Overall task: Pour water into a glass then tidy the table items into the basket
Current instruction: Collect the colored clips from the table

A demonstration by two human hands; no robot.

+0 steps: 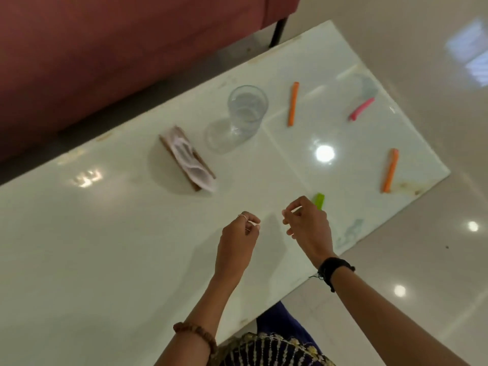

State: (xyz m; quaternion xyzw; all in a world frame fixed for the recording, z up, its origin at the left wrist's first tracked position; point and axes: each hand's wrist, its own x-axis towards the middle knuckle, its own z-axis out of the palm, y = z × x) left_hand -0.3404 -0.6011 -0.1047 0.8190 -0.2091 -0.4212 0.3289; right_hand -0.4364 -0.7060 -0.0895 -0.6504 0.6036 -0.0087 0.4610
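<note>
A clear glass (247,112) with water in it stands upright on the far side of the white glossy table (105,247). To its left is a brown napkin holder (188,161) with white tissues. An orange stick (293,104), a pink stick (361,109) and a second orange stick (390,170) lie flat on the right part. A green stick (319,200) pokes out from behind my right hand (307,225). My left hand (236,241) hovers beside it. Both hands have curled fingers, and I see nothing in either. No basket or water container is in view.
A dark red sofa (105,48) with a black leg (278,30) runs along the table's far side. The table's right and near edges drop to a shiny tiled floor (422,260). My patterned clothing (272,347) is at the near edge.
</note>
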